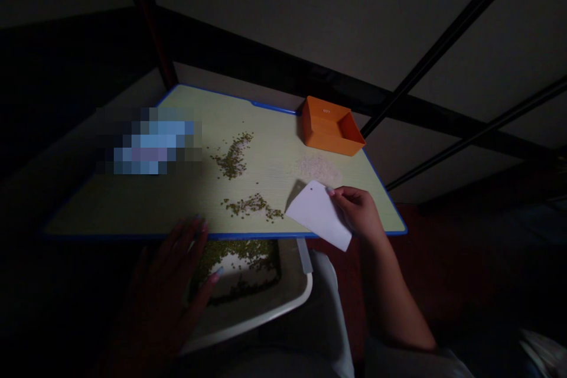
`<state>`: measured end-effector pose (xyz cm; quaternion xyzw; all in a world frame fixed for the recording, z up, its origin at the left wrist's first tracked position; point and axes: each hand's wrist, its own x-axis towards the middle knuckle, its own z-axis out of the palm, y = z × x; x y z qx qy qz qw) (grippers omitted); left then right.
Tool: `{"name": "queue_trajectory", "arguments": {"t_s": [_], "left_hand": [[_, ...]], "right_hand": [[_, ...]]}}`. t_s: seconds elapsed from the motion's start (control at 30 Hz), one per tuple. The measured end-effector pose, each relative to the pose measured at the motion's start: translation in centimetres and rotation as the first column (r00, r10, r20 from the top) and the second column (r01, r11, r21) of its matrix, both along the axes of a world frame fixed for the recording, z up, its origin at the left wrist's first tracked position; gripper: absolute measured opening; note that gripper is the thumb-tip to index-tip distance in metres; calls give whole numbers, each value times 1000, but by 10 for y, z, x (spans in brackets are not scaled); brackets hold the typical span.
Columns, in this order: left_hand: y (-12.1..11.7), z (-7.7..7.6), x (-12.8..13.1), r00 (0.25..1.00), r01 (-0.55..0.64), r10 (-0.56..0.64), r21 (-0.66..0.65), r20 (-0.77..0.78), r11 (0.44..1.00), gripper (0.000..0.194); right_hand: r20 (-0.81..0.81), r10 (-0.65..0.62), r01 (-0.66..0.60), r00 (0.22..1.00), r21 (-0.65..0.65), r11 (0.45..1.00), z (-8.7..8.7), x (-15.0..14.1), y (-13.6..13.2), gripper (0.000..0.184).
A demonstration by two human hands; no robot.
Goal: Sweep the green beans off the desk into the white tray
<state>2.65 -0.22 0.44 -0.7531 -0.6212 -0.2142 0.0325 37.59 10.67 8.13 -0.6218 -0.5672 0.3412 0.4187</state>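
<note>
My right hand (361,212) pinches a white flat card (319,215), a scraper-like sheet with a small hole near its top corner, over the table's front edge. Just beyond the card lies a patch of pale grains (319,168). Two scatters of green grains mixed with pale ones, a far pile (233,159) and a near pile (252,207), rest left of it. In shadow, my left hand (177,271) has its fingers spread at the front edge, above a white tub (295,301) with green grains (248,251) inside. Nothing shows in that hand.
The pale yellow table (274,136) has a blue rim. An orange open box (332,130) stands at its back right. A blurred-out bluish object (153,144) lies at the left. A dark panelled wall (274,29) rises behind the table.
</note>
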Motion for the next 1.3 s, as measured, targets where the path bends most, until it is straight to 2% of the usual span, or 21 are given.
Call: {"name": "queue_trajectory", "arguments": {"t_s": [0.53,1.3], "left_hand": [[-1,3,1,1000,-1,1,-36,19,999,69],[-1,3,-1,1000,-2,2,-19,-8,1000,71]], "right_hand": [[-3,7,-7,1000,16,1000,0,-3,0,42],[32,-108,105,994,74,992,-2,4,13,48]]}}
